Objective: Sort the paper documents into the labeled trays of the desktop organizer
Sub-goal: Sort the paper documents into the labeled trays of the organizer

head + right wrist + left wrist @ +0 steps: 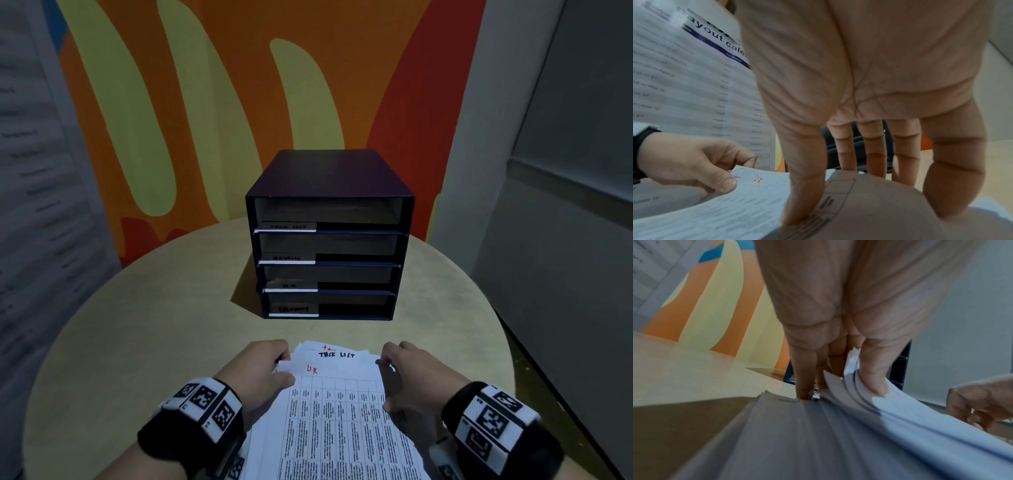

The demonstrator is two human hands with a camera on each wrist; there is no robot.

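A dark blue four-tray organizer [329,178] stands mid-table, with white labels on the left of each tray front; the top one reads TASK LIST. A stack of printed sheets [339,428] lies at the near edge. The top sheet is a table with a red handwritten mark, and a sheet headed TASK LIST peeks out behind it. My left hand [284,366] pinches the upper left corner of the top few sheets [855,386], thumb on top, lifting them. My right hand [385,380] holds the stack's right edge [869,203], thumb on the paper and fingers over the far edge.
The round pale wooden table [137,325] has bare surface on both sides of the organizer. A printed calendar poster [34,171] hangs close on the left. An orange and yellow mural wall is behind, and a grey wall on the right.
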